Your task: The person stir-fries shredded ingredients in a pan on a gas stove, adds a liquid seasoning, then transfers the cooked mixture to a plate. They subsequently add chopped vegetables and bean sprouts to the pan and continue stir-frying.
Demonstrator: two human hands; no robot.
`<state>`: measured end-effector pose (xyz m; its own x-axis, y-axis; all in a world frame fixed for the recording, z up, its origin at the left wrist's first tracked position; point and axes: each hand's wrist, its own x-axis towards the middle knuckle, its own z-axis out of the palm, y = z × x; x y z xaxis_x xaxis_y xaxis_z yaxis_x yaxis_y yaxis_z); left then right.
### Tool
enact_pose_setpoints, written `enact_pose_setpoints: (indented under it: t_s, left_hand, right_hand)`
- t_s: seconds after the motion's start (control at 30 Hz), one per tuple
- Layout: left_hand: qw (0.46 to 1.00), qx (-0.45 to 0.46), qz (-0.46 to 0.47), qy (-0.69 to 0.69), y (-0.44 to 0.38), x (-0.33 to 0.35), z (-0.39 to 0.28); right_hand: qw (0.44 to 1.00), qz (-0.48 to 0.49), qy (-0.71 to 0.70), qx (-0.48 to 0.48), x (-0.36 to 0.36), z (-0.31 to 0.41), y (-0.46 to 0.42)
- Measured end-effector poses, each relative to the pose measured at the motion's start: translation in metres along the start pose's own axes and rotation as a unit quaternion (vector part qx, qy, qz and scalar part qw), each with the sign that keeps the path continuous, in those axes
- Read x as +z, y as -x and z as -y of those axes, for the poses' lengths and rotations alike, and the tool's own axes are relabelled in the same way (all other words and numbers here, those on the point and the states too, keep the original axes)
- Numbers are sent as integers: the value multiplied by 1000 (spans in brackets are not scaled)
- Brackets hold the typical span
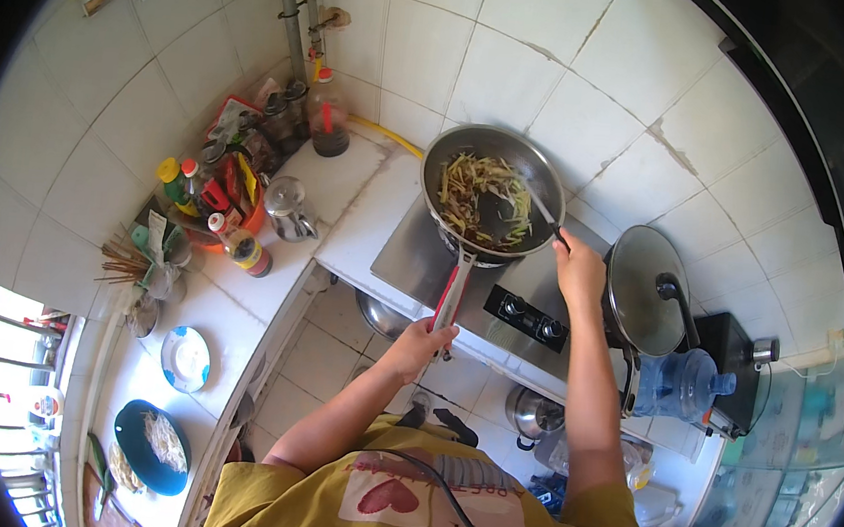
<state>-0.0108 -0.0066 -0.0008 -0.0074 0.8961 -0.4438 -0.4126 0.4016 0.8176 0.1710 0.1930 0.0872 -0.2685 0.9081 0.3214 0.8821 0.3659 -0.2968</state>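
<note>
My left hand [421, 346] grips the end of the long red-and-grey handle [455, 290] of a frying pan [434, 208]. The pan rests over a burner of the steel gas stove [412, 251]. In the pan lie shredded pale green and brown food pieces [466, 192], spread in a ring with the dark pan bottom showing in the middle. My right hand [579, 270] is closed around the black handle of a metal spatula [542, 202]. The spatula's head is among the food on the pan's right side; its edge is partly hidden.
A lidded wok [644, 305] stands right of the stove, near a blue water bottle [682, 383]. On the left counter are sauce bottles [239, 246], a steel pot [289, 209], a white-and-blue plate [185, 359] and a teal basin [129, 426] holding white shreds. Two stove knobs [514, 306] face me.
</note>
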Motion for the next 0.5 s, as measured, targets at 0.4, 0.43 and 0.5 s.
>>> enact_pose_setpoints:
  t_s: [0.4, 0.43, 0.5]
  left_hand:
    - [1000, 1, -12, -14, 1, 2, -2]
    - [1000, 5, -11, -14, 2, 1, -1]
    - [1000, 8, -13, -17, 2, 0, 0]
  right_hand:
    - [990, 119, 25, -77, -70, 29, 25]
    - [988, 130, 50, -64, -93, 36, 28]
    - [989, 115, 57, -73, -126, 39, 35]
